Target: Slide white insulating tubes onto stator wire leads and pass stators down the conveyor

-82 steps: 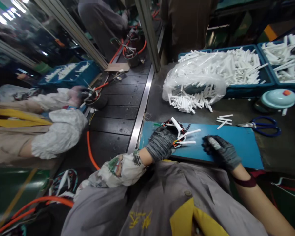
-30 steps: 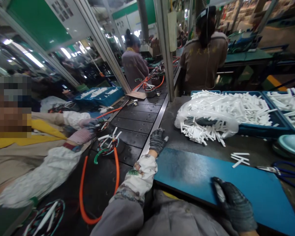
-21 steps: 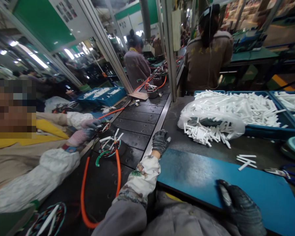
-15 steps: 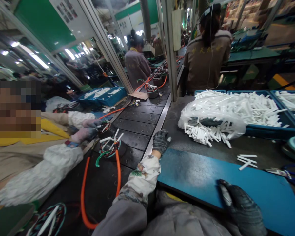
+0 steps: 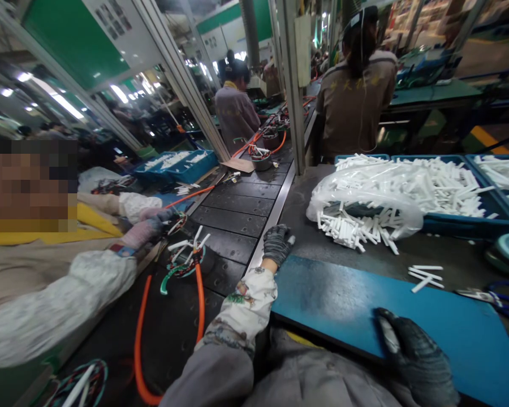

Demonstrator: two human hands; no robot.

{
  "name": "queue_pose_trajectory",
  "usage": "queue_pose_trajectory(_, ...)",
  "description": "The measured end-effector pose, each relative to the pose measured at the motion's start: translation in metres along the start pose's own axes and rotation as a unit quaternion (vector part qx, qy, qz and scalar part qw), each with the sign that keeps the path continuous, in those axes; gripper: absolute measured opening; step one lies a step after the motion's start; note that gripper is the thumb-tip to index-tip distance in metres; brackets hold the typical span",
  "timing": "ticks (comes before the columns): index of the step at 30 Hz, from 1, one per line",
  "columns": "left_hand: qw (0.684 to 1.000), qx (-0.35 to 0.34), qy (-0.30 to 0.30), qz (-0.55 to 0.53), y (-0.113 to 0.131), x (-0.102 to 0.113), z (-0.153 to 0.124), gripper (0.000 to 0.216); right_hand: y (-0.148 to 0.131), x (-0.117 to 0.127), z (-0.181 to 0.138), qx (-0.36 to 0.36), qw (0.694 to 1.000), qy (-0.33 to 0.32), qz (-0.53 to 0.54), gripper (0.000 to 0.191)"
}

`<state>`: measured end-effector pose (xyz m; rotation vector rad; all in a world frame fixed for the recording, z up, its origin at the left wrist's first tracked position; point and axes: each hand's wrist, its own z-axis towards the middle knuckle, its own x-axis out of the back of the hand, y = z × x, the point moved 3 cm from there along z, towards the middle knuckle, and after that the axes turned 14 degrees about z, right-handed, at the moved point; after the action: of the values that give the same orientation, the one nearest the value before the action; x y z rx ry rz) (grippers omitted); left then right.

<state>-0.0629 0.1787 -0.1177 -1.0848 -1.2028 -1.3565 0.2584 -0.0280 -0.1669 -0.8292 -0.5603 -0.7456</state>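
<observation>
The left hand point(image 5: 277, 246), gloved, rests at the corner where the worktop point(image 5: 296, 198) meets the metal rail point(image 5: 275, 212), just past the near corner of the blue board point(image 5: 337, 294); its grip is slack, thumb apart from the bent fingers, nothing seen in it – a pose that looks like a prop for the leaning arm. The right hand point(image 5: 418, 356) lies over the near edge of the board; thumb and fingers lie close together and the palm is turned out of sight, so I cannot tell how its grip stands or whether it holds anything. The board lies flat in front of the body, probably as a smooth surface within reach of both hands; a few loose white tubes point(image 5: 426, 276) sit just beyond its far edge, near the scissors point(image 5: 494, 297), perhaps so that both are handy; the clear bag point(image 5: 343, 189) lies on its side, mouth toward the person, its spilled tubes likely easier to pick. Across the rail, on the slatted track point(image 5: 237, 220), a wire-wound piece point(image 5: 184, 263) with white tubes stands near a co-worker's gloved hand point(image 5: 152, 223).
</observation>
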Motion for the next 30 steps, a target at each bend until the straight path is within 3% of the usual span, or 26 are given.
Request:
queue_pose_trajectory(8, 1.000, 0.004, 0.001, -0.005, 0.001, -0.002, 0.002, 0.029, 0.006, -0.004, -0.006, -0.020, 1.000, -0.011, -0.002, 0.035)
queue_pose_trajectory(13, 1.000, 0.000, 0.001, -0.007, 0.001, -0.002, 0.003, 0.027, 0.009, -0.003, -0.009, 0.003, 1.000, -0.023, -0.016, 0.035)
queue_pose_trajectory(24, 1.000, -0.001, 0.007, -0.014, -0.001, -0.004, 0.003, 0.027, 0.000, 0.000, 0.001, -0.018, 1.000, 0.009, 0.002, 0.032)
queue_pose_trajectory(30, 1.000, -0.003, 0.012, -0.018, -0.003, -0.006, 0.003, 0.020, -0.001, 0.002, 0.003, 0.020, 1.000, -0.003, -0.011, 0.032)
